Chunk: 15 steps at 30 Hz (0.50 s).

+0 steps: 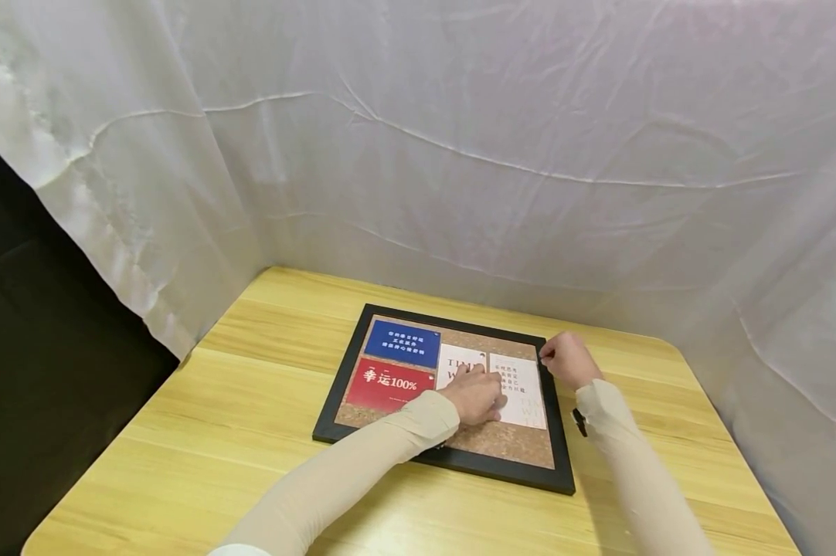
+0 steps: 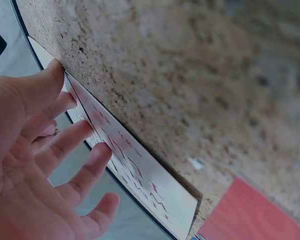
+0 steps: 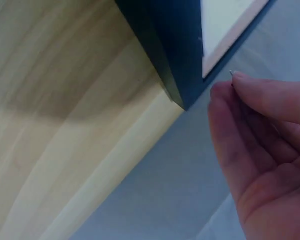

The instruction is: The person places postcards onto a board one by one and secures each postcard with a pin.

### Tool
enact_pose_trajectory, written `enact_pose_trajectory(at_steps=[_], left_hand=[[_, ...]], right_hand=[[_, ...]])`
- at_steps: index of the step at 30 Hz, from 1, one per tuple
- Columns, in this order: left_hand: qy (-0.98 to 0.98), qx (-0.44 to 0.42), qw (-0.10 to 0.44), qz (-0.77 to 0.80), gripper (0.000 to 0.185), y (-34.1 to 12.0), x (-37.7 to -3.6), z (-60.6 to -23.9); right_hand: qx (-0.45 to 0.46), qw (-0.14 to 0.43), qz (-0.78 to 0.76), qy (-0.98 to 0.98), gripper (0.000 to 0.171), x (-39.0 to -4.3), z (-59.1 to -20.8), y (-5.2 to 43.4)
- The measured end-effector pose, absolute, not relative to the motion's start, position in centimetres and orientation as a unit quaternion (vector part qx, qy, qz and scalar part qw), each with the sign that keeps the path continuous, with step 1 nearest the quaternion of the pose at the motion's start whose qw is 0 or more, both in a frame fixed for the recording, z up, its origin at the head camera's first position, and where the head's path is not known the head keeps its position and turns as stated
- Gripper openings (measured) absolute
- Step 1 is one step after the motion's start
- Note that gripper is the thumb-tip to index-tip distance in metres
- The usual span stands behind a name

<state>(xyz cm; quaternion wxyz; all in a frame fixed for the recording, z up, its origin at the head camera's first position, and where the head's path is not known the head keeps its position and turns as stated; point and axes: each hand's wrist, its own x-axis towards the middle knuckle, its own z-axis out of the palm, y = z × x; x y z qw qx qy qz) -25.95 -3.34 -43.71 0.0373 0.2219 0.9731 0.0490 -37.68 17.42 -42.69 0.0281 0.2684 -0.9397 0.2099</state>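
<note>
A black-framed cork board (image 1: 515,446) lies on the table. My left hand (image 1: 477,395) reaches over its middle, touching two white printed cards, the left one (image 1: 451,357) and the right one (image 1: 528,409). In the left wrist view the thumb (image 2: 52,80) is at the cards' lower edge, where they meet, with the other fingers spread over the print. Just off the board's upper right side, my right hand (image 1: 571,359) pinches a small pin (image 3: 231,73) between thumb and forefinger. Only its thin metal tip shows; the fingertips hide the rest.
On the board's left side, a blue card (image 1: 404,344) sits above a red card (image 1: 386,390). Small pin heads show near the tops of some cards. The wooden table (image 1: 251,417) meets a pale hanging curtain (image 1: 460,193) at the back.
</note>
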Motion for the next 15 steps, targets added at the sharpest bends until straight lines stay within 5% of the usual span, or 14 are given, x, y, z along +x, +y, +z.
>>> enact_pose_trajectory(at_steps=[15], left_hand=[[0.973, 0.225, 0.039, 0.037, 0.014, -3.3, -26.0, -43.7]], right_hand=[[0.259, -0.009, 0.195, -0.946, 0.027, -38.6, -44.3, 16.4]])
